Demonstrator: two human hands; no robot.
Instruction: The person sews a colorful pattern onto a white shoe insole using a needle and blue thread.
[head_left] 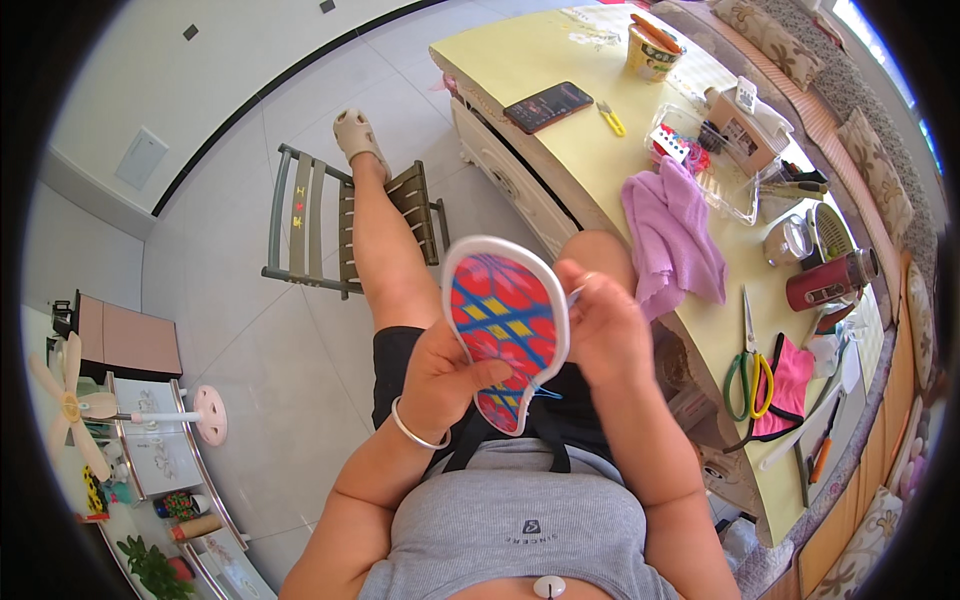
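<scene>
An embroidered insole (505, 325), red with blue and yellow crossing bands and a white rim, is held upright over my lap. My left hand (445, 370) grips its left side, thumb lying across the patterned face and a pale bangle on the wrist. At the insole's right edge, my right hand (608, 325) is closed in a pinch and slightly blurred. A small pale, shiny bit shows at its fingertips, too small to name. A short blue thread (545, 392) sticks out from the lower right rim of the insole.
On my right, a yellow-topped table (590, 170) carries a phone (548, 107), yellow snips (611, 120), a purple towel (675, 240), scissors (748, 370), a red flask (832, 280) and a plastic tray (735, 190). My leg rests on a folding chair (315, 220). A fan (75, 405) stands left.
</scene>
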